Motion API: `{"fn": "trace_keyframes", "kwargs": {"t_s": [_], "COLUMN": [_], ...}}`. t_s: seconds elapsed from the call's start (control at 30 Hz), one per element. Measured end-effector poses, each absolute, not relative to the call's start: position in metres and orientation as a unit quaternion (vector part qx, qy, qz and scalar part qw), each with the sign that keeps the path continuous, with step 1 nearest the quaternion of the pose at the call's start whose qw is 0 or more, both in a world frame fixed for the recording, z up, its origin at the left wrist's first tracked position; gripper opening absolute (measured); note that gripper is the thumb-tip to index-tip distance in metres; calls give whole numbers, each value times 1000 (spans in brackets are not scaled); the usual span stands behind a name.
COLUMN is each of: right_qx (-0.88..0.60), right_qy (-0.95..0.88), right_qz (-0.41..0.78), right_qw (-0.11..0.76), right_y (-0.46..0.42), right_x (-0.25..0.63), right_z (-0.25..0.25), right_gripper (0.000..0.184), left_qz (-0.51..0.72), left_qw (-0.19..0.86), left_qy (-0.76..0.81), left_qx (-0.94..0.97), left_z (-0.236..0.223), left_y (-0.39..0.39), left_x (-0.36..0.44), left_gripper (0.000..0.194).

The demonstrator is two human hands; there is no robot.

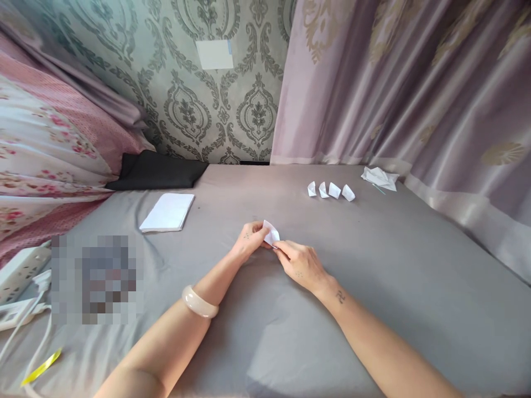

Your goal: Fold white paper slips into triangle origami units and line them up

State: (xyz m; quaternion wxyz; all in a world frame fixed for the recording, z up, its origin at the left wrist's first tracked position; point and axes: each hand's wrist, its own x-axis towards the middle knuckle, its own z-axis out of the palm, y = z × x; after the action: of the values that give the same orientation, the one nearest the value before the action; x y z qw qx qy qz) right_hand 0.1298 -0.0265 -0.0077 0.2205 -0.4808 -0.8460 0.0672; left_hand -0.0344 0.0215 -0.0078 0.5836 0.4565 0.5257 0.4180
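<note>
Between my two hands, above the middle of the grey sheet, is a small folded piece of white paper. My left hand grips its left side, with the thumb over the near face. The fingertips of my right hand pinch its lower right corner. Some fingers of both hands are hidden behind the paper and the knuckles. Beyond my right hand, several small folded white paper pieces stand in a row. A stack of white paper lies to the left of my hands.
Crumpled white paper lies at the far right by the curtain. A black cloth is at the back left. Power strips with cables, a yellow strip and a blurred-out patch are on the left.
</note>
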Motion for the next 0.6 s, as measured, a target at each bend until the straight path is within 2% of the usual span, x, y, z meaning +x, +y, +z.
{"fn": "trace_keyframes", "kwargs": {"t_s": [0.13, 0.33, 0.6], "right_qx": [-476, -479, -477], "right_qy": [-849, -844, -845], "right_qz": [61, 82, 86], "right_qw": [221, 226, 227], "right_y": [-26, -26, -27], "right_x": [129, 129, 127], "right_z": [-9, -10, -11], "right_gripper": [23, 21, 19], "left_qz": [413, 404, 396], "left_qw": [601, 602, 544], "left_qy": [509, 506, 514], "left_qx": [458, 467, 533], "left_z": [-5, -3, -19], "left_y": [19, 17, 22], "left_x": [-32, -31, -32], "left_gripper": [24, 6, 13]}}
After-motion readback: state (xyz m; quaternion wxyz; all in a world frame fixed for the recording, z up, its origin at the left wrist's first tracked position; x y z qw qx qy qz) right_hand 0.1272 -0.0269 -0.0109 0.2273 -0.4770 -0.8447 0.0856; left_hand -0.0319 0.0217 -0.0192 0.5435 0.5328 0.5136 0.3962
